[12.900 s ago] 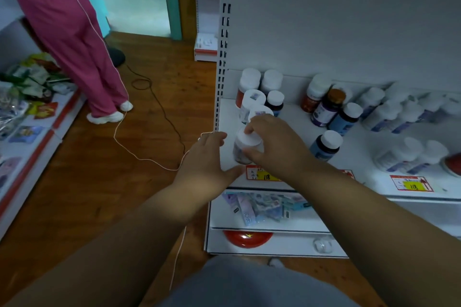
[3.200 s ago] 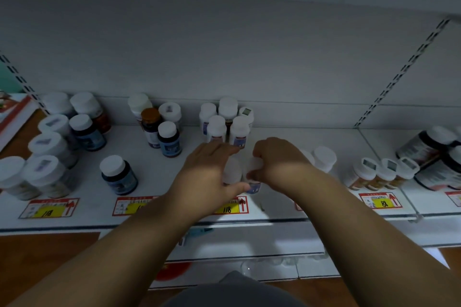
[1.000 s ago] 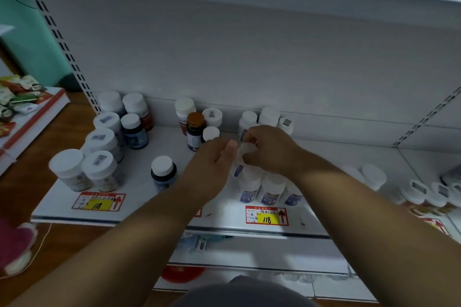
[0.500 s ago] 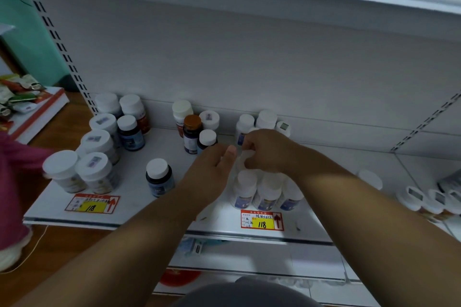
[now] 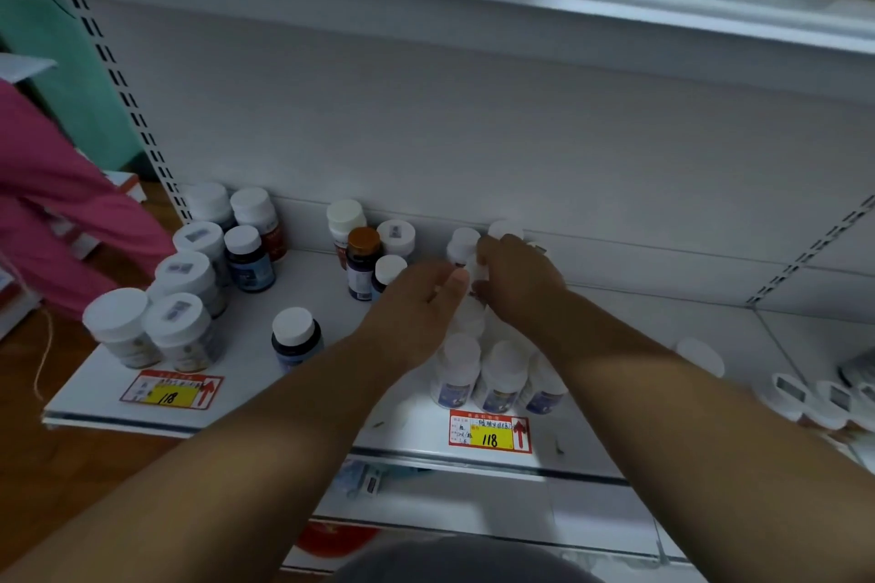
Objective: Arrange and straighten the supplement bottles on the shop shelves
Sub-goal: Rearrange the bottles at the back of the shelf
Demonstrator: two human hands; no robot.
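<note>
On the white shelf [image 5: 331,398] small white supplement bottles with blue labels stand in rows; three front ones [image 5: 502,374] sit behind a "118" price tag [image 5: 490,433]. My right hand [image 5: 516,279] curls round the cap of a small white bottle [image 5: 476,267] further back in that group. My left hand [image 5: 416,308] lies flat, fingers straight, against the left side of the same rows. More white caps [image 5: 464,241] stand at the back wall.
Dark blue and brown bottles [image 5: 362,260] stand left of my hands, a lone dark bottle [image 5: 296,336] nearer the front, big white jars [image 5: 177,331] at the far left. More small bottles [image 5: 824,398] at right. A person's pink sleeve [image 5: 52,213] reaches in from the left.
My hands have shifted from the front bottles toward the back of the group. The person in pink has come further into view at the left.
</note>
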